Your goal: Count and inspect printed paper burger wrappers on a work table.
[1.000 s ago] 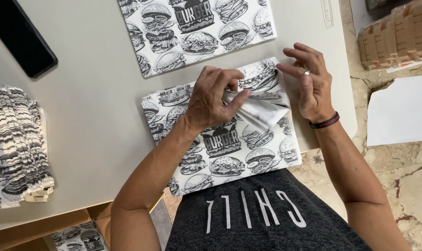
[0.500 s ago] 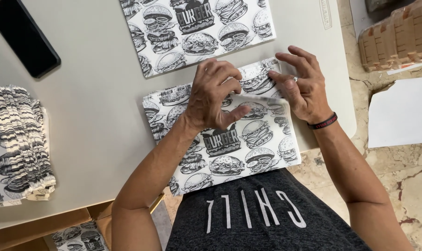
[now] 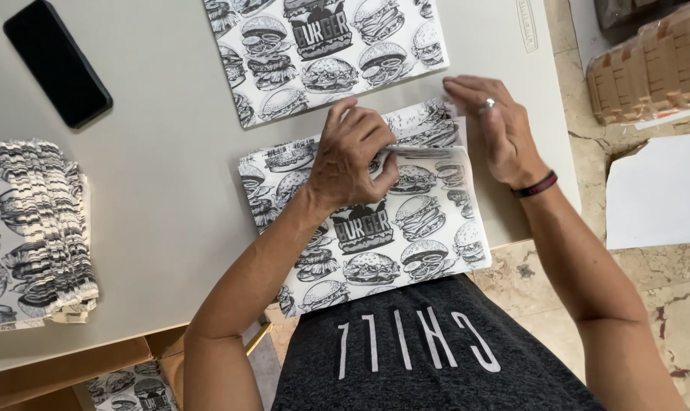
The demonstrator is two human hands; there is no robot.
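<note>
two hands work one printed sheet (image 3: 375, 228) at six o'clock on our counter (image 3: 162, 183): left hand (image 3: 352, 156) fingers pinch the fold, right hand (image 3: 497, 129) presses flat, open. folding half done; stack (image 3: 33, 228) waits at nine.

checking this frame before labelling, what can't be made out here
Head view only:
- Fold in the printed sheet: hidden under the left hand.
- Sheet's top right corner: covered by the right hand.
- Sheet stack: cut by the left edge.
- Upper sheet: cut by the top edge.
- Phone screen: dark, nothing to see.
</note>
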